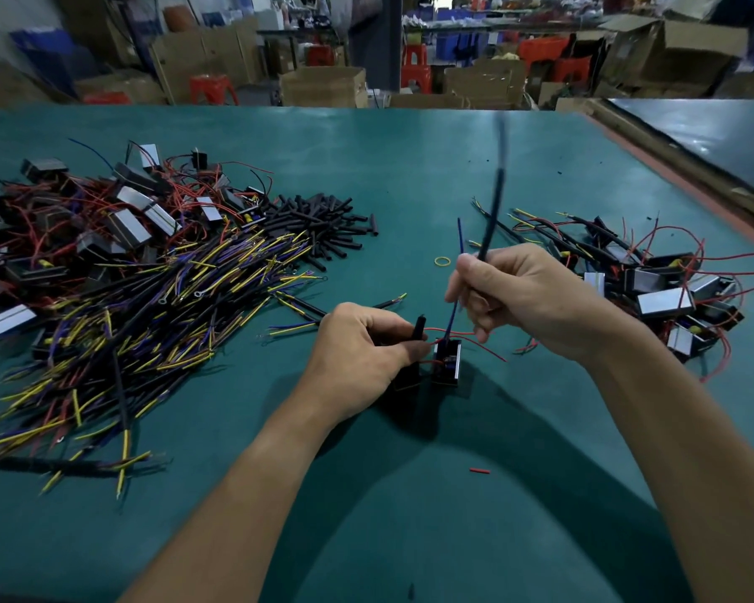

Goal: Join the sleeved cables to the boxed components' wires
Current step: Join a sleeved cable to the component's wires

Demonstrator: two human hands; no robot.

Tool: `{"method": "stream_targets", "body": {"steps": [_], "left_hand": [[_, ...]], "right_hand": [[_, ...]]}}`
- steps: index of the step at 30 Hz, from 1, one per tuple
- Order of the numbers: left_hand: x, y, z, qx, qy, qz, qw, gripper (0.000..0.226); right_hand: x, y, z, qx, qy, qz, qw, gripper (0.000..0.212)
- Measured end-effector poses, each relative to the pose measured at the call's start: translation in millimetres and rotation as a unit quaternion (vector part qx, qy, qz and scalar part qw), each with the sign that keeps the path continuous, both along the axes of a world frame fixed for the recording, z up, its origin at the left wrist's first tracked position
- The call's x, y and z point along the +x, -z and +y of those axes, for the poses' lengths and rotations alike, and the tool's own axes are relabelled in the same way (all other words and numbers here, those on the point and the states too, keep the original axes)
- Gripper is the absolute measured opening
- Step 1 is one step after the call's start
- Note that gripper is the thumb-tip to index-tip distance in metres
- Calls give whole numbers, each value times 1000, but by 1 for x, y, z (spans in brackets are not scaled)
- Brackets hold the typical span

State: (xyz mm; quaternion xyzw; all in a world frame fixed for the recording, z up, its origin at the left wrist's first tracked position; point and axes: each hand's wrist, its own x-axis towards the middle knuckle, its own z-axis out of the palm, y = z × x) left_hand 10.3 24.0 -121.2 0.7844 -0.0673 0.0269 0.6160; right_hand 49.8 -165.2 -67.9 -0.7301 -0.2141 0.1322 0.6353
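Near: left hand [366, 348] is curled round a short black tube [419, 327], fingertips at the small black box [447, 363] and its red wires [475, 341]. Just beyond, right hand [527, 293] grips the sleeved cable [492, 211], with a blue lead [459, 237] sticking up beside it. The cable's top is blurred.

Risks:
- The thin red wires could slip the pinch or snag.
- A tug may tip the box.
- Leads could be mismatched.

Far: tangled piles crowd the counter [410, 167] on both sides.
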Motion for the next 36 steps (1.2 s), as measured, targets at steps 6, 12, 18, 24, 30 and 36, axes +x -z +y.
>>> {"method": "stream_targets", "body": {"steps": [6,12,18,24,30,36], "left_hand": [[1,1,0,1,-13,-6,1000,9],[3,3,1,36,-3,-36,999,16],[-1,2,1,22,7,-46,999,9],[-1,1,0,6,0,-42,999,32],[0,2,-2,10,1,-54,998,22],[-1,0,-2,20,-1,-87,996,21]], "right_hand": [[1,3,-2,26,7,-18,999,10],[1,6,-1,1,8,-29,1000,15],[1,6,1,-23,22,-52,998,20],[1,8,2,-50,38,-81,995,19],[-2,6,3,-49,30,-88,994,15],[-4,4,7,-46,27,-100,994,13]]}}
